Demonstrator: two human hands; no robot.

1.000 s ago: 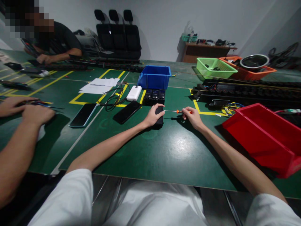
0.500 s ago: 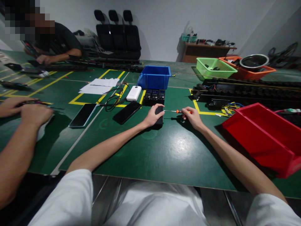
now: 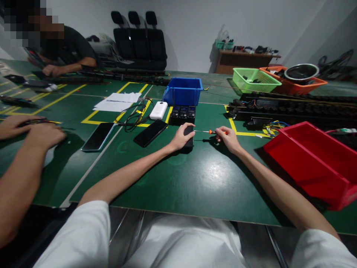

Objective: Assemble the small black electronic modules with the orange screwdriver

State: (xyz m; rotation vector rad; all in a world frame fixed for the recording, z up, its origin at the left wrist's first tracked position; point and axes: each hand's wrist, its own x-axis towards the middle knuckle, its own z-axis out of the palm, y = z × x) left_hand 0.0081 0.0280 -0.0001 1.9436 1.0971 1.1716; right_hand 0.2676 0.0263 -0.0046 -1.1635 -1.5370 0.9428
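Note:
My left hand [image 3: 181, 137] is closed around a small black box-shaped part [image 3: 189, 143] on the green table. A screwdriver [image 3: 213, 132] with an orange and black handle is pinched in my right hand [image 3: 227, 138]. Its thin shaft lies level, pointing left, and the tip meets the right side of the black part; the exact contact point is too small to make out. Just beyond my left hand stands a row of black units [image 3: 183, 114], in front of a blue bin [image 3: 184, 91]. A black phone [image 3: 150, 133] lies left of that hand.
A red bin [image 3: 309, 160] is at the right, near long black assemblies with wires [image 3: 292, 108]. Left lie another phone [image 3: 99, 137], a white power bank [image 3: 158, 110], a black cable and papers [image 3: 117, 102]. A co-worker's hands [image 3: 41, 130] work at far left; another person sits across.
My hands, the screwdriver and the black part look almost unmoved. At far left, the co-worker's nearer hand has shifted slightly.

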